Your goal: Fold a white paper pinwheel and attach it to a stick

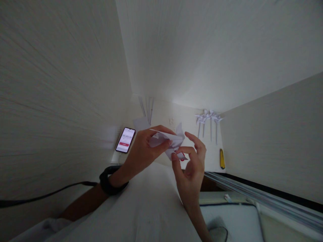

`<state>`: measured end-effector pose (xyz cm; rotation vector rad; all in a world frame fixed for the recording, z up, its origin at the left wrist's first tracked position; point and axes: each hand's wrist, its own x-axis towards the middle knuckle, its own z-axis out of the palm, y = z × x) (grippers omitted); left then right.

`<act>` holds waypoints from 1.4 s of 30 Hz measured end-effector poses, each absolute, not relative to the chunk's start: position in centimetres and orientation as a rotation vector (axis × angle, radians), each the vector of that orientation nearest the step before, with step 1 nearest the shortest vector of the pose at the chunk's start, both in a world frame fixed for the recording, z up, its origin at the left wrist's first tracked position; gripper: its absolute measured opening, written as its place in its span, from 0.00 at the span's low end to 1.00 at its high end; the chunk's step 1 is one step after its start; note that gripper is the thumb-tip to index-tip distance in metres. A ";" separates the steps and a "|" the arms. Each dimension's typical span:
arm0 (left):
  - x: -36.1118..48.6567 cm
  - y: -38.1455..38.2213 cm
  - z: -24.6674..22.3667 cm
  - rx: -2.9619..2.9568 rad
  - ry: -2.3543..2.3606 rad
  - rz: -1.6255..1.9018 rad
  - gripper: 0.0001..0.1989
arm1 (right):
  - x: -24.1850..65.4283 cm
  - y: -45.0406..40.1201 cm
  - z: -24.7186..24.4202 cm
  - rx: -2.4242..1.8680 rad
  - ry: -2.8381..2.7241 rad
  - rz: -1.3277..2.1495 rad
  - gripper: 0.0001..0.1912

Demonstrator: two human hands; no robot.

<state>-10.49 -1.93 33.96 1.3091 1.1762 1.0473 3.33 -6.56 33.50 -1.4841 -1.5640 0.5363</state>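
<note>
Left hand (145,146) gripping folded paper (177,140), right hand (193,163) pinching it on the near side, paper held above white table (210,156), lit phone (125,140) at left, sticks (151,112) toward back, pinwheels (209,116) and yellow cutter (222,159) at right.

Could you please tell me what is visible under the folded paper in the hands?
Something red peeks out beneath the folded paper, at its lower right; the rest is covered, so I cannot tell what it is.

Phone (125,139) lies left on the table (186,114), sticks (151,112) and sheet (140,123) behind to its right, paper (177,139) over the middle, pinwheels (210,116) right, cutter (222,159) before them!
</note>
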 end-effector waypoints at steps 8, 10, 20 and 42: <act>-10.2 -2.1 34.1 1.461 1.214 1.072 0.06 | 3.4 -6.4 33.6 -1.540 -1.468 0.554 0.01; -10.2 -2.1 34.2 1.476 1.214 1.072 0.06 | 3.5 -6.4 33.6 -1.551 -1.464 0.560 0.01; -10.2 -2.3 34.3 1.584 1.192 1.043 0.05 | 3.4 -6.0 33.5 -1.519 -1.438 0.617 0.02; -10.2 -2.2 34.1 1.524 1.130 1.016 0.06 | 3.6 -5.7 33.2 -1.430 -1.334 0.746 0.02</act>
